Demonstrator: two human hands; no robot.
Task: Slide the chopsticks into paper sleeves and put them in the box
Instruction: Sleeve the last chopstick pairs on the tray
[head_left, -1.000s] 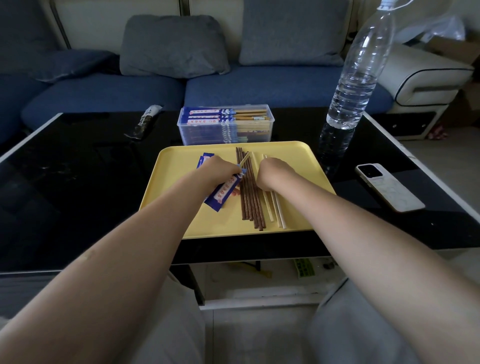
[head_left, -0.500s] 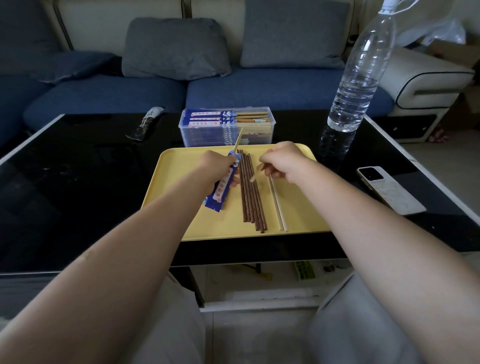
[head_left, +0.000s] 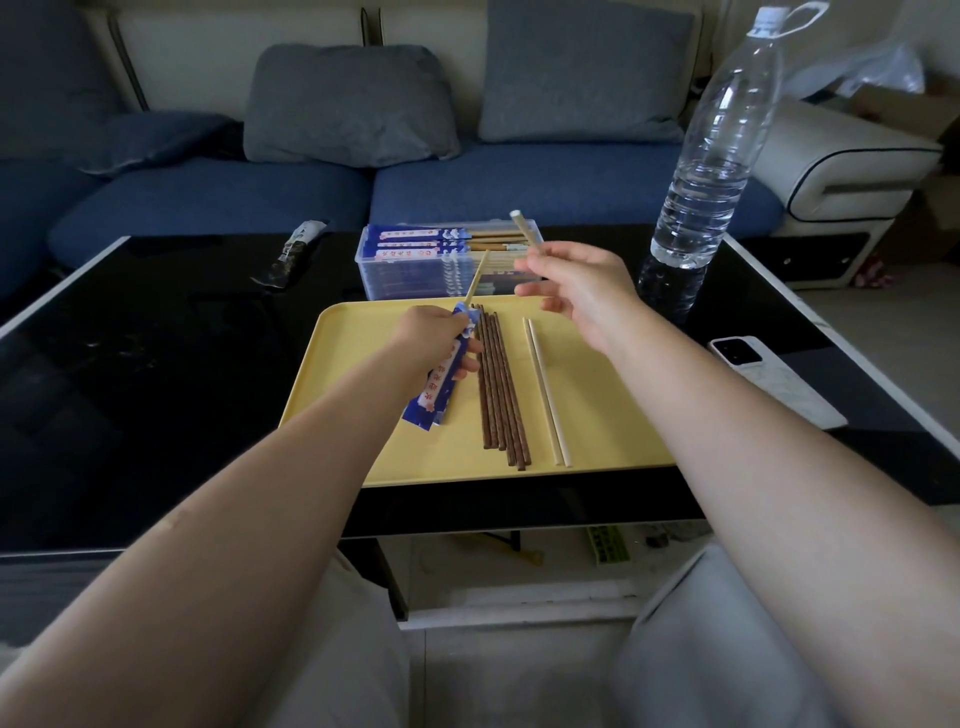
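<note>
Since half a second ago, the right hand (head_left: 576, 288) has lifted, pinching a pale chopstick (head_left: 524, 231) that slants up and away. Just left and nearer, the left hand (head_left: 434, 338) grips a blue paper sleeve (head_left: 441, 384) over the yellow tray (head_left: 597, 415), one chopstick already poking out far-rightward. Beyond both, the clear box (head_left: 410, 275) holds finished sleeves.

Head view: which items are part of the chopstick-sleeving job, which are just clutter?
Job: left hand gripping blue paper sleeve; right hand holding pale chopstick; dark chopsticks; clear box; yellow tray.

Clutter: water bottle; phone; dark wrapper.
</note>
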